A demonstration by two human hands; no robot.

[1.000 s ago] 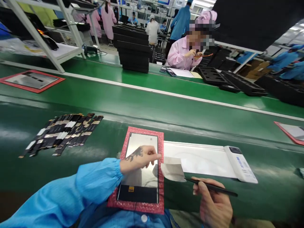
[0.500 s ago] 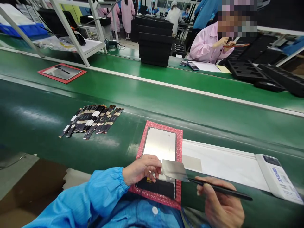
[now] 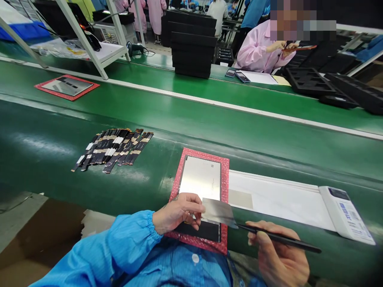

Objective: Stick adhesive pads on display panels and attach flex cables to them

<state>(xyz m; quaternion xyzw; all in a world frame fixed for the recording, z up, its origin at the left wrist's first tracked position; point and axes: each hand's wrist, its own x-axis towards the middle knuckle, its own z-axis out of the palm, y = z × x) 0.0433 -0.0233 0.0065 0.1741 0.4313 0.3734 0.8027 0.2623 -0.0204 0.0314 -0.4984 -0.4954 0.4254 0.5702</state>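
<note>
Between thumb and fingers, my left hand pinches the left edge of a thin grey rectangular sheet. My right hand is closed round black tweezers, whose tips meet the sheet's lower right corner. Below the sheet lies a display panel with a silvery back and a dark lower strip, on a pink bubble-wrap pouch. My left hand and the sheet hide part of the panel. To the right, a similar greyish rectangle lies on a long white board.
A white device with a dark display sits at the board's right end. Several black flex cables lie left. Farther back are another panel on a red pouch, stacked black trays, a white shelf frame and a seated co-worker in pink.
The camera view has shifted slightly, so the bench things sit a little higher and farther left. Both hands keep their hold, with the sheet and tweezers nearly unmoved.
</note>
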